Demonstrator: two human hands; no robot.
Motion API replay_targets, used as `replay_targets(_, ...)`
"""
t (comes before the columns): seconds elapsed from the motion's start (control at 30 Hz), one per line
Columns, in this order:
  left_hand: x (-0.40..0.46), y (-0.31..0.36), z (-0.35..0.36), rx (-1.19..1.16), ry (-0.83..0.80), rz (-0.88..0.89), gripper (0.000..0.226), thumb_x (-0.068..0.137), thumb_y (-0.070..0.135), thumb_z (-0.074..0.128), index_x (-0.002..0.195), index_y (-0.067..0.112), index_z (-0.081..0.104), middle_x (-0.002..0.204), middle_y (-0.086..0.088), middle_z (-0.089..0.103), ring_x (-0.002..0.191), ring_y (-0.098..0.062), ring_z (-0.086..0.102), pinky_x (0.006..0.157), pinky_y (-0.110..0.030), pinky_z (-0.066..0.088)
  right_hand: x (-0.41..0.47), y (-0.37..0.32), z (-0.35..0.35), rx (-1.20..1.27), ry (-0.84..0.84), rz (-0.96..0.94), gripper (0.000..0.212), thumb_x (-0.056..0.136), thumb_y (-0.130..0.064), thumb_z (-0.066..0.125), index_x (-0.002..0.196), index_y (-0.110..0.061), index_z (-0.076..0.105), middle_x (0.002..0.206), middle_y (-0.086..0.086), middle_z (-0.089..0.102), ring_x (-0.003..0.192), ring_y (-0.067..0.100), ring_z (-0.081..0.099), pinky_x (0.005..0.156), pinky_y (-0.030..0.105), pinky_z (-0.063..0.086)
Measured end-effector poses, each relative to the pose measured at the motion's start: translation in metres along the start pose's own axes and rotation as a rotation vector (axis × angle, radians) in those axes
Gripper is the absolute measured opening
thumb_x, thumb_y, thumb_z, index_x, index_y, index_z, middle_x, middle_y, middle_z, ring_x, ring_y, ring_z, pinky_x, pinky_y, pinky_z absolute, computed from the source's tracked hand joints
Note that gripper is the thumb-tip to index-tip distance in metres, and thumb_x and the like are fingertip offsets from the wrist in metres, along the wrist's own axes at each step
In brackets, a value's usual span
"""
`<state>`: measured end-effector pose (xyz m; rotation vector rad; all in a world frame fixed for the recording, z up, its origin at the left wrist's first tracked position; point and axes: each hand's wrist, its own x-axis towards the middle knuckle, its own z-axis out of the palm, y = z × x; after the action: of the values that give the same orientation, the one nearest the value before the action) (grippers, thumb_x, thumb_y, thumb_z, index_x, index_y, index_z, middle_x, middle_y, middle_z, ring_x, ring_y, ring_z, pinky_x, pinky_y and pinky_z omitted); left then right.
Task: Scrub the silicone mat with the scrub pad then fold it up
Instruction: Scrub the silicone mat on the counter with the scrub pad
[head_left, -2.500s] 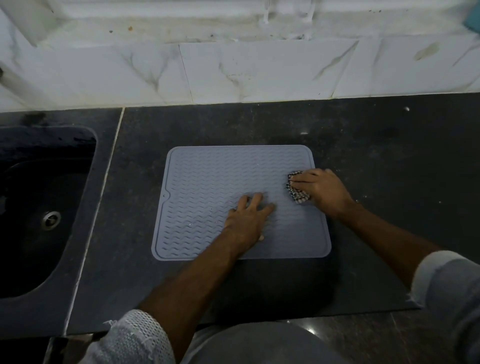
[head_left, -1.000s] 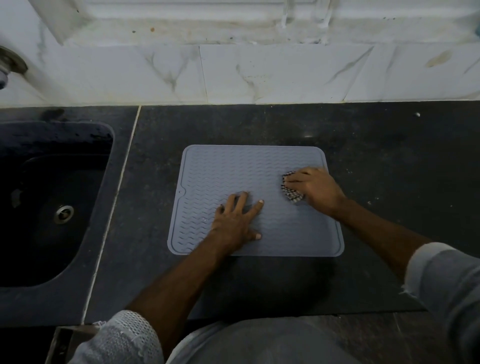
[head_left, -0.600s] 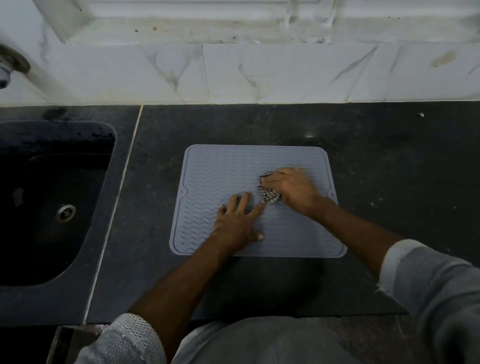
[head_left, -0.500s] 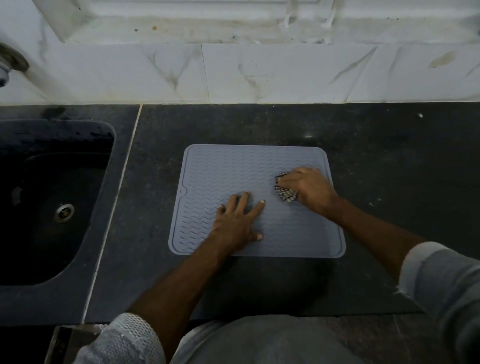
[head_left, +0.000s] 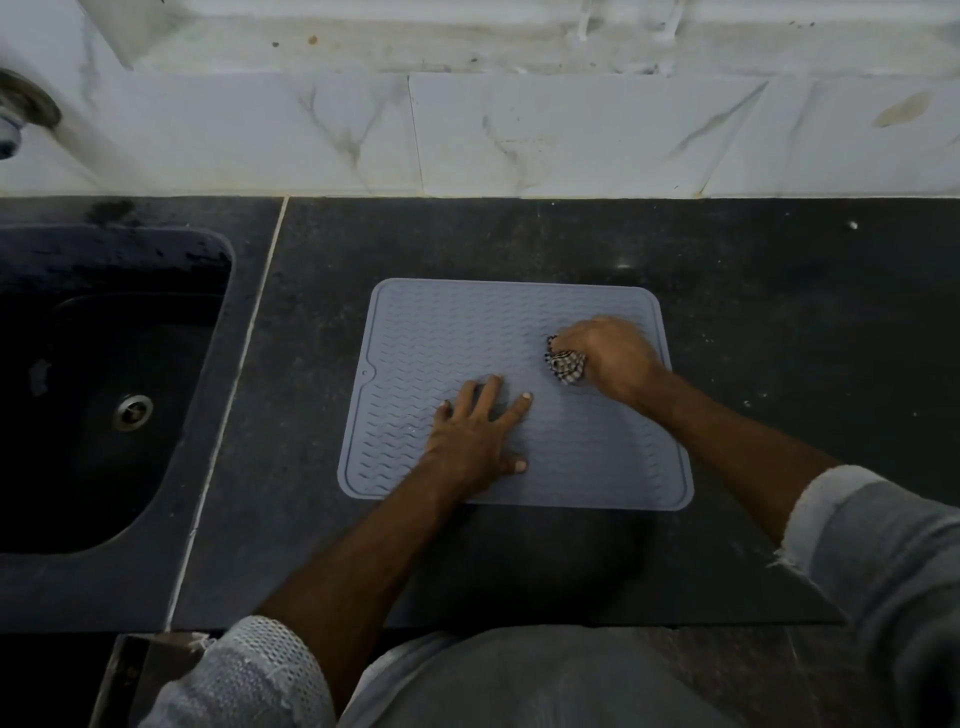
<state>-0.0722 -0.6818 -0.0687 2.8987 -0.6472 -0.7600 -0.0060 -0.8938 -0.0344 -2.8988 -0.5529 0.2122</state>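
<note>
Both my hands are on the silicone mat (head_left: 457, 338) at frame centre: left hand (head_left: 475, 431) spread flat, right hand (head_left: 610, 358) clenched around the checked scrub pad (head_left: 565, 365). No writing is legible on the mat or the dark counter (head_left: 779, 322).

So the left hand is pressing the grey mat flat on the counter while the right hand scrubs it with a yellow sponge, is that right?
Not quite: the head view shows the right hand scrubbing with a black-and-white checked scrub pad, not a yellow sponge. The rest holds: the left hand lies spread flat on the grey mat on the counter.
</note>
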Motion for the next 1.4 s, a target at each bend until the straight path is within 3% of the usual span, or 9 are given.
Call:
replay_targets(0.1, -0.001, 0.002, -0.002, 0.001, -0.006, -0.009, 0.094, 0.083, 0.060, 0.056, 0.148, 0.043, -0.010, 0.157, -0.001, -0.021, 0.143, -0.033, -0.016, 0.113, -0.057, 0.004, 0.005, 0.002, -0.007, -0.008, -0.038, 0.077, 0.025, 0.082, -0.018, 0.066, 0.108, -0.019, 0.068, 0.110, 0.004, 0.068, 0.104, 0.023, 0.059, 0.095, 0.041, 0.045)
replay_targets(0.2, 0.001, 0.002, -0.001, 0.003, -0.010, -0.015, 0.095, 0.083, 0.061, 0.057, 0.147, 0.043, -0.011, 0.157, -0.001, -0.021, 0.143, -0.033, -0.016, 0.112, -0.058, 0.003, 0.009, -0.013, -0.006, 0.073, 0.031, 0.003, 0.021, 0.084, -0.013, 0.061, 0.104, -0.013, 0.069, 0.108, 0.006, 0.069, 0.102, 0.025, 0.060, 0.092, 0.042, 0.046)
replay_targets(0.3, 0.001, 0.002, -0.001, 0.009, -0.009, -0.013, 0.094, 0.083, 0.061, 0.056, 0.147, 0.043, -0.010, 0.157, -0.001, -0.020, 0.143, -0.033, -0.015, 0.112, -0.058, 0.004, 0.012, -0.026, 0.003, 0.033, 0.020, -0.065, 0.026, 0.087, -0.015, 0.055, 0.111, -0.013, 0.066, 0.114, 0.009, 0.066, 0.106, 0.029, 0.057, 0.094, 0.045, 0.044)
replay_targets(0.43, -0.002, 0.001, -0.002, -0.001, -0.004, 0.004, 0.094, 0.084, 0.059, 0.056, 0.148, 0.042, -0.010, 0.157, -0.001, -0.021, 0.143, -0.033, -0.016, 0.113, -0.057, 0.003, -0.006, -0.002, 0.007, 0.070, -0.012, 0.022, 0.034, 0.095, -0.029, 0.047, 0.126, -0.021, 0.057, 0.128, 0.009, 0.058, 0.117, 0.028, 0.050, 0.103, 0.042, 0.036)
replay_targets(0.6, -0.007, 0.002, -0.008, -0.016, -0.006, 0.018, 0.092, 0.086, 0.057, 0.055, 0.149, 0.040, -0.009, 0.157, -0.002, -0.021, 0.143, -0.032, -0.016, 0.113, -0.057, 0.003, -0.030, 0.020, -0.001, 0.028, 0.007, 0.002, 0.037, 0.082, -0.020, 0.068, 0.118, -0.014, 0.064, 0.119, 0.011, 0.064, 0.109, 0.032, 0.056, 0.097, 0.044, 0.043)
replay_targets(0.77, -0.008, 0.003, -0.010, -0.007, -0.018, 0.018, 0.091, 0.086, 0.057, 0.054, 0.150, 0.039, -0.008, 0.157, -0.003, -0.021, 0.143, -0.033, -0.016, 0.115, -0.058, 0.004, -0.004, -0.020, 0.005, 0.097, 0.106, -0.029, 0.035, 0.086, -0.014, 0.060, 0.121, -0.014, 0.061, 0.126, 0.007, 0.061, 0.117, 0.027, 0.051, 0.102, 0.044, 0.036)
replay_targets(0.93, -0.007, 0.003, -0.009, -0.001, -0.023, 0.006, 0.091, 0.086, 0.059, 0.053, 0.149, 0.039, -0.009, 0.157, -0.004, -0.021, 0.143, -0.033, -0.017, 0.115, -0.058, 0.004, 0.009, -0.041, 0.017, -0.036, -0.028, -0.078, 0.039, 0.093, -0.019, 0.050, 0.132, -0.021, 0.052, 0.142, -0.002, 0.046, 0.129, 0.023, 0.040, 0.109, 0.039, 0.027)
replay_targets(1.1, -0.008, 0.001, -0.008, -0.040, -0.023, 0.027, 0.088, 0.088, 0.057, 0.051, 0.149, 0.040, -0.010, 0.157, -0.003, -0.022, 0.143, -0.032, -0.019, 0.114, -0.057, 0.000, -0.035, 0.005, 0.014, -0.076, 0.024, 0.017, 0.040, 0.089, -0.018, 0.058, 0.129, -0.022, 0.054, 0.139, 0.000, 0.050, 0.128, 0.024, 0.043, 0.108, 0.043, 0.029)
replay_targets(1.4, -0.009, -0.030, -0.014, -0.110, 0.067, 0.095, 0.090, 0.085, 0.048, 0.062, 0.150, 0.037, 0.002, 0.159, -0.002, -0.013, 0.145, -0.030, -0.009, 0.115, -0.051, 0.005, -0.036, -0.002, 0.016, -0.045, 0.006, 0.103, 0.048, 0.081, -0.015, 0.067, 0.128, -0.018, 0.056, 0.136, 0.003, 0.053, 0.124, 0.025, 0.047, 0.105, 0.044, 0.033)
